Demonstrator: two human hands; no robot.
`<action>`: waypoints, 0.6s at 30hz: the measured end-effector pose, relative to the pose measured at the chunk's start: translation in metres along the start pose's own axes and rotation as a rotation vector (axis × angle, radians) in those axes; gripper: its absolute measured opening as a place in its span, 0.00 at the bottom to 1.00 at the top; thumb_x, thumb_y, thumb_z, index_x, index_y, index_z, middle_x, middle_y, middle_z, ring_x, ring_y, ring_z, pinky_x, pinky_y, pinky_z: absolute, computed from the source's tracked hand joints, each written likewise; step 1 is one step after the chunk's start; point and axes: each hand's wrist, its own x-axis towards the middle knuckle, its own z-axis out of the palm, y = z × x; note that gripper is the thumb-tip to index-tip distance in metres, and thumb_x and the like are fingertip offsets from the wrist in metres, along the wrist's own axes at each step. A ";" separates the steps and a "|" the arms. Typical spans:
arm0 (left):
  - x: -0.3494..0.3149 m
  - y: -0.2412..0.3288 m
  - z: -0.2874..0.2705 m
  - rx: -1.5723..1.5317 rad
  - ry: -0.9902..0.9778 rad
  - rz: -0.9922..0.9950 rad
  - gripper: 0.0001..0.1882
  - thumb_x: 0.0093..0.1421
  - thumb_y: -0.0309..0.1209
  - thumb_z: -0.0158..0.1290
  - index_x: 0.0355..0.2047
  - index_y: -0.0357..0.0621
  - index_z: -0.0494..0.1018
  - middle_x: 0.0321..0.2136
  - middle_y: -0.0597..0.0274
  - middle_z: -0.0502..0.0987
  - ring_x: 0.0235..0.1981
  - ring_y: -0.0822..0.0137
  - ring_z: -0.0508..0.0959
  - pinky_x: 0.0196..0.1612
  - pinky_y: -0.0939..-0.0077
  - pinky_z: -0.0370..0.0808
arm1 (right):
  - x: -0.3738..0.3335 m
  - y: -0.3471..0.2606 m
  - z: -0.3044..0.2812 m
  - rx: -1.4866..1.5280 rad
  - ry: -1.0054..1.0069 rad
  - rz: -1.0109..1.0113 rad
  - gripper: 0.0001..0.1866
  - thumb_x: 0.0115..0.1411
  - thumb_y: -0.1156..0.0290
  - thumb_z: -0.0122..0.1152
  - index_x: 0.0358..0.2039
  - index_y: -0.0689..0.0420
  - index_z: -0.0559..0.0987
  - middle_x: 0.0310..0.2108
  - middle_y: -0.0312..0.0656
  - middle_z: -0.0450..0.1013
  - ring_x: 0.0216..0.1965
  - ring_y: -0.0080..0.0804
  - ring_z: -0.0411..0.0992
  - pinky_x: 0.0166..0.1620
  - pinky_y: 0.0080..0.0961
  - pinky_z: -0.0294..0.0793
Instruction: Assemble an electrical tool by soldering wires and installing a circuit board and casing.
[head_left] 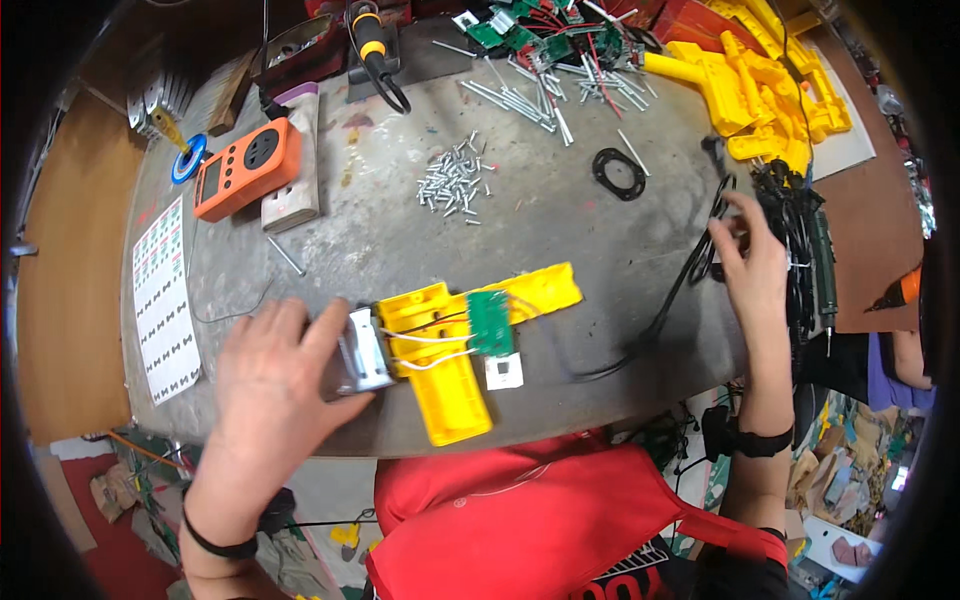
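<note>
My left hand (275,375) grips a small silver metal motor (362,352) at the left end of a yellow plastic tool shell half (450,340) lying on the grey worktable (400,210). A green circuit board (489,322) sits in the shell, with white wires running to the motor and a small white square part (504,371) beside it. My right hand (752,262) reaches to the table's right edge and pinches a black cable (690,275) near a bundle of black cords (795,230).
A pile of small silver screws (452,180) and a black ring gasket (618,172) lie mid-table. An orange meter (247,168) rests at the left, a sticker sheet (165,300) near the left edge. Yellow shell halves (760,85), metal rods and circuit boards fill the back.
</note>
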 end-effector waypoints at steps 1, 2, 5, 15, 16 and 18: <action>-0.002 0.005 0.004 -0.043 -0.015 -0.021 0.39 0.33 0.35 0.71 0.50 0.44 0.72 0.34 0.55 0.71 0.38 0.51 0.73 0.43 0.59 0.69 | 0.004 -0.008 -0.002 0.019 0.001 0.014 0.20 0.53 0.71 0.67 0.47 0.56 0.76 0.31 0.45 0.75 0.26 0.31 0.72 0.32 0.25 0.73; -0.007 0.009 0.005 -0.063 -0.058 -0.064 0.40 0.33 0.35 0.71 0.51 0.43 0.72 0.35 0.55 0.72 0.40 0.51 0.73 0.44 0.58 0.70 | 0.004 -0.021 -0.003 0.039 -0.017 0.005 0.20 0.53 0.71 0.67 0.47 0.56 0.76 0.31 0.45 0.75 0.26 0.31 0.72 0.32 0.25 0.73; -0.009 0.007 0.003 -0.155 0.051 -0.019 0.41 0.33 0.33 0.70 0.52 0.43 0.71 0.38 0.55 0.72 0.40 0.50 0.73 0.46 0.57 0.70 | -0.023 -0.059 -0.013 0.149 -0.116 -0.289 0.22 0.49 0.74 0.67 0.48 0.54 0.77 0.42 0.47 0.74 0.39 0.39 0.74 0.42 0.32 0.74; 0.041 0.028 0.028 -0.407 0.356 0.160 0.06 0.45 0.24 0.63 0.24 0.41 0.77 0.26 0.62 0.70 0.31 0.58 0.69 0.34 0.66 0.68 | -0.078 -0.122 0.030 0.199 -0.324 -0.780 0.22 0.44 0.74 0.66 0.44 0.50 0.80 0.55 0.43 0.67 0.56 0.44 0.66 0.55 0.44 0.66; 0.039 0.030 0.029 -0.415 0.332 0.145 0.06 0.45 0.24 0.64 0.24 0.41 0.78 0.26 0.62 0.70 0.31 0.58 0.69 0.35 0.66 0.68 | -0.080 -0.122 0.034 0.200 -0.293 -0.774 0.21 0.45 0.73 0.66 0.43 0.49 0.80 0.55 0.42 0.68 0.56 0.43 0.66 0.56 0.44 0.66; 0.040 0.030 0.030 -0.427 0.308 0.121 0.06 0.44 0.24 0.64 0.24 0.41 0.78 0.26 0.62 0.70 0.31 0.58 0.69 0.35 0.66 0.68 | -0.079 -0.122 0.038 0.203 -0.271 -0.775 0.20 0.45 0.73 0.65 0.42 0.49 0.81 0.54 0.42 0.69 0.57 0.43 0.66 0.57 0.44 0.65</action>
